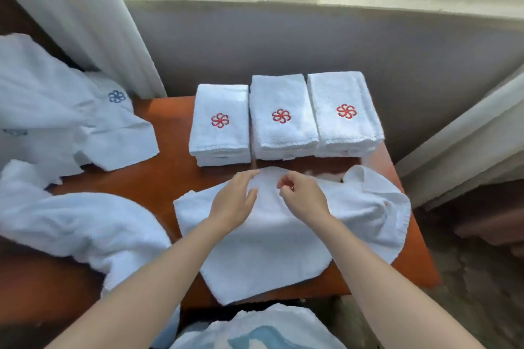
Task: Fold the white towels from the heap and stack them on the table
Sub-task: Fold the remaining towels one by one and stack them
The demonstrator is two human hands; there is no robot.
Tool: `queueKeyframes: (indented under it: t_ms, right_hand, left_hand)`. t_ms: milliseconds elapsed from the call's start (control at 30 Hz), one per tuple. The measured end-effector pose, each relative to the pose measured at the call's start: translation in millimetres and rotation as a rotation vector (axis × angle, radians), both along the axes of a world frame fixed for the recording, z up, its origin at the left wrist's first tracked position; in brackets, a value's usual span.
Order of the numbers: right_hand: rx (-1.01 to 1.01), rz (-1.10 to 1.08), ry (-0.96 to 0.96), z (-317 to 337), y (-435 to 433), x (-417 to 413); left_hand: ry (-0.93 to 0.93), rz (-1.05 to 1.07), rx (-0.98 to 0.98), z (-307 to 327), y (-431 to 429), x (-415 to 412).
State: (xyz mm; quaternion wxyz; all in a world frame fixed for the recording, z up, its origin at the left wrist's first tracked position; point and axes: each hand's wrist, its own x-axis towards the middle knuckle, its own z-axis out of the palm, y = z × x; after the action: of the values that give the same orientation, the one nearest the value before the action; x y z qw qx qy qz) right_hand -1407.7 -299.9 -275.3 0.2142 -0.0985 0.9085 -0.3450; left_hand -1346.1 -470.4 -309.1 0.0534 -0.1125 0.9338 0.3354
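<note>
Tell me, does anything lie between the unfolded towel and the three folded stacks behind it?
Nothing visible does. Only a bare strip of table separates the unfolded towel from the folded stacks. The left hand and right hand are over it.

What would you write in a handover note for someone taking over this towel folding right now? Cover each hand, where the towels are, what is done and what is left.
Left hand: open, flat on the unfolded towel.
Right hand: curled over that towel's far edge; grip unclear.
The towel lies spread and rumpled on the table's near side.
Done: three folded stacks along the far edge, red logos up.
Left: fold this towel, stack it, then work through the heap at the left.
</note>
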Motion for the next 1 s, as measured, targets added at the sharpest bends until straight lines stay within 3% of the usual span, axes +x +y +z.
queueKeyframes:
  t_ms: [167,400,567,1000]
  right_hand:
    - [0.007,0.170,-0.054,-9,-69,24]
    - [0.022,0.340,-0.145,-21,-150,68]
    - [0.143,0.331,-0.202,-32,-190,97]
    - [0.488,0.093,-0.006,-56,-235,115]
  left_hand:
    - [-0.049,0.179,-0.032,-8,-62,51]
    - [-0.090,0.247,-0.041,-17,-125,104]
    - [-0.189,0.047,-0.065,-30,-162,126]
    - [0.052,-0.243,-0.072,-51,-231,128]
